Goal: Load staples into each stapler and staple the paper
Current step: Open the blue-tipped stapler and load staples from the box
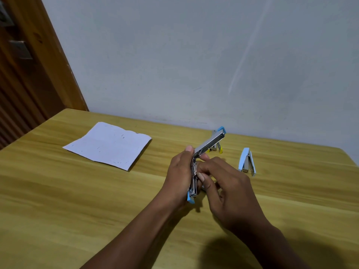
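A blue stapler (210,141) is swung wide open above the table, its metal top arm pointing up and away toward the wall. My left hand (179,176) grips its lower half, whose blue tip shows below my palm. My right hand (223,183) meets the stapler's open metal channel with curled fingertips; whether they pinch staples is hidden. A creased white paper (108,145) with several small staple marks lies flat at the left. A light blue stapler (247,162) stands on the table at the right. A yellow stapler (216,149) sits partly hidden behind the held one.
The wooden table (77,200) ends against a grey-white wall at the back. A brown wooden door (29,65) stands at the far left. The table's left corner lies near the door.
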The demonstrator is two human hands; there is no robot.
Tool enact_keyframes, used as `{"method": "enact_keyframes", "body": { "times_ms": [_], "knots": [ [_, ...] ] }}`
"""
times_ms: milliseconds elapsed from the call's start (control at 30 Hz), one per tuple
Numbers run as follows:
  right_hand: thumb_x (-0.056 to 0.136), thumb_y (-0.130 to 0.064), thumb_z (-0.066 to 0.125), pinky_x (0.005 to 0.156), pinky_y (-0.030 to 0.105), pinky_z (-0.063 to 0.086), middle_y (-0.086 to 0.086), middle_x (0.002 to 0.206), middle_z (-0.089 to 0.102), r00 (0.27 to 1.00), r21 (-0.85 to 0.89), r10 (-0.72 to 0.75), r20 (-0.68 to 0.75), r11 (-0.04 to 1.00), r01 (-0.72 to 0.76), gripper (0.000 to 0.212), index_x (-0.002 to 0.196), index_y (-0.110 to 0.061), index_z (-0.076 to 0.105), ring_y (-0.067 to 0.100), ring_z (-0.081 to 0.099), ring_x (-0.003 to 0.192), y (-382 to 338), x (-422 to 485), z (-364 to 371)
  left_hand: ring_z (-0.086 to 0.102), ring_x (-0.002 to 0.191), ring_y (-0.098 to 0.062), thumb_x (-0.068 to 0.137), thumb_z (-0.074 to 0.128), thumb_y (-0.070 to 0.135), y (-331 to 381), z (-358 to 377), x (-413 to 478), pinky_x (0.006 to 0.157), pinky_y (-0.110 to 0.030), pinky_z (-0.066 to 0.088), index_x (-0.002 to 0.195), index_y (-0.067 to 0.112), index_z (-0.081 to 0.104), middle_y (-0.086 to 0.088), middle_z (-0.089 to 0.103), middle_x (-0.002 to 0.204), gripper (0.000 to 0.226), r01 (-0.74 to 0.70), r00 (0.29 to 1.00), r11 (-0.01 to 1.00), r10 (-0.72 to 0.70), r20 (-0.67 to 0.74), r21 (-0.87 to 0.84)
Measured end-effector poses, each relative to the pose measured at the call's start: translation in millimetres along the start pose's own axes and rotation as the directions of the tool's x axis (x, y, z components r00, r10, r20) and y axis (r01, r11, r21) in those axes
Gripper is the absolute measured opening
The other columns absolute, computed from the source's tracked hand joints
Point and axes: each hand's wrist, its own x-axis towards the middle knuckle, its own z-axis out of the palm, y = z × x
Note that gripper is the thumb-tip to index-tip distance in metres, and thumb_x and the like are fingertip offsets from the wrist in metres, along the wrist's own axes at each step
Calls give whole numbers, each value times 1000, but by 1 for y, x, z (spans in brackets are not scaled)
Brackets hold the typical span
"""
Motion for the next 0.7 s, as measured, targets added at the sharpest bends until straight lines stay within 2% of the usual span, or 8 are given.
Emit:
{"method": "enact_keyframes", "body": {
  "times_ms": [100, 267, 333, 433, 567, 700],
  "knots": [
    [96, -10, 55, 71, 40, 54, -7, 100, 66, 999, -39, -22, -33, 999, 21, 17, 104, -19, 67, 11, 63, 108, -2, -2, 3, 47, 31, -11, 107, 35, 32, -6, -3, 6, 37, -14, 38, 72, 8, 68, -3, 53, 41, 54, -50, 998, 999, 50, 34, 8],
    [97, -14, 52, 69, 40, 53, -6, 102, 67, 998, -91, -1, -62, 996, -4, 19, 106, -20, 67, 13, 64, 105, -1, -5, 7, 45, 27, -10, 108, 32, 32, -12, -4, 9, 36, -12, 34, 81, 2, 61, -3, 50, 37, 50, -54, 995, 998, 53, 81, 20],
    [97, -16, 52, 67, 41, 53, -8, 102, 66, 998, -84, 12, -65, 996, -18, 18, 106, -22, 67, 14, 64, 96, 0, -6, 7, 44, 28, -10, 107, 32, 34, -14, -5, 10, 37, -12, 35, 81, 3, 61, -3, 50, 38, 50, -62, 995, 998, 59, 80, 29],
    [96, -15, 55, 65, 41, 53, -9, 98, 65, 997, -12, 28, -68, 1000, -29, 17, 105, -22, 67, 15, 64, 85, -1, -6, 8, 45, 29, -10, 107, 31, 33, -13, -6, 11, 38, -14, 35, 80, 4, 61, -1, 50, 37, 50, -101, 994, 993, 97, 52, 60],
    [97, -15, 58, 69, 35, 54, -13, 98, 67, 995, 100, 82, -60, 992, -76, 18, 108, -21, 71, 9, 65, 88, -7, -2, 5, 45, 34, -11, 107, 32, 34, -12, -9, 15, 42, -18, 36, 79, 5, 64, -4, 44, 43, 52, -118, 993, 991, 118, 4, 57],
    [94, -18, 62, 70, 36, 56, -11, 89, 71, 980, 263, 199, -28, 947, -185, 14, 95, -23, 75, 11, 69, 88, -2, 5, -1, 41, 41, -16, 106, 35, 40, -13, -14, 16, 44, -20, 34, 79, 10, 69, -14, 46, 55, 53, -80, 996, 995, 77, 55, 66]
  ]
}}
